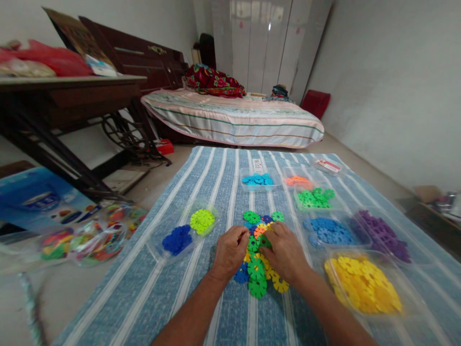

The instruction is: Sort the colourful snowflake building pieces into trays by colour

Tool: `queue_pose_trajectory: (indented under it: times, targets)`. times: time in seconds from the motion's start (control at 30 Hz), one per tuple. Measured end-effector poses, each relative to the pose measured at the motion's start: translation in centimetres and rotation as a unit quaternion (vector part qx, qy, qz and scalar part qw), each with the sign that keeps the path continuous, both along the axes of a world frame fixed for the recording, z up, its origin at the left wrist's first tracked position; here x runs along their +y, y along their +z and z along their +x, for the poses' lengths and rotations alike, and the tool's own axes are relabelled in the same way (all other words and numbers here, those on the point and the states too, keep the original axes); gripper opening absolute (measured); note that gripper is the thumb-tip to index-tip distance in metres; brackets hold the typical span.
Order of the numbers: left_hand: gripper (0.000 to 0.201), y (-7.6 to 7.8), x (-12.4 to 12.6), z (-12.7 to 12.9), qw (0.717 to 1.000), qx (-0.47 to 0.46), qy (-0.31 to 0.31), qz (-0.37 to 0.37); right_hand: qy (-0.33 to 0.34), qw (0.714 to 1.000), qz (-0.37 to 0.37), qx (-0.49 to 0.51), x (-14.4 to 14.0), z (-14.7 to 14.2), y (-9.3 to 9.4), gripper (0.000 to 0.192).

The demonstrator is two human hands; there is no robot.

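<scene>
we curl our left hand (230, 249) at linked discs (257, 267) on striped cloth (133, 293), right hand (283, 249) bent over them; either grip, we cannot tell.

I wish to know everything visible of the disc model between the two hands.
The model consists of flat, round discs with notched rims, plastic by their look, apparently slotted together: green, yellow, orange, lighter and darker blue. It sits on the striped cloth, with green discs at both far corners and green, yellow and blue ones at the near end. The right hand covers part of its right side; the left hand is at its left edge. Whether the left fingers grip a disc is unclear.
</scene>
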State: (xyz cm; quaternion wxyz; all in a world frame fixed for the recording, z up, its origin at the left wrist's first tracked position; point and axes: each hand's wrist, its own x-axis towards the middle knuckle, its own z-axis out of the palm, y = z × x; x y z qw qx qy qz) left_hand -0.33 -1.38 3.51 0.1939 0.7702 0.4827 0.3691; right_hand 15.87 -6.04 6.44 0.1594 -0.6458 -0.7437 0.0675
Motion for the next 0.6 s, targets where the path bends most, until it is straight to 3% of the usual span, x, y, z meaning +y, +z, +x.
queue_pose_trajectory:
  times: [0.27, 0.43, 0.5, 0.6]
  targets:
    - [0.02, 0.0, 0.0, 0.0, 1.0, -0.001, 0.002, -0.007, -0.025, 0.995, 0.004, 0.1, -0.1, 0.2, -0.4, 0.008]
    - [0.02, 0.0, 0.0, 0.0, 1.0, 0.0, 0.001, -0.009, -0.009, 0.982, -0.018, 0.187, 0.3, 1.8, 1.0, 0.011]
    - [0.02, -0.1, 0.0, 0.0, 1.0, 0.003, 0.003, -0.01, -0.036, 0.981, 0.016, 0.19, 1.2, 3.8, 2.3, 0.011]
    - [0.019, -0.1, 0.0, 0.0, 1.0, 0.003, 0.005, -0.013, -0.144, 0.974, 0.137, 0.107, 2.8, 7.6, 4.7, 0.017]
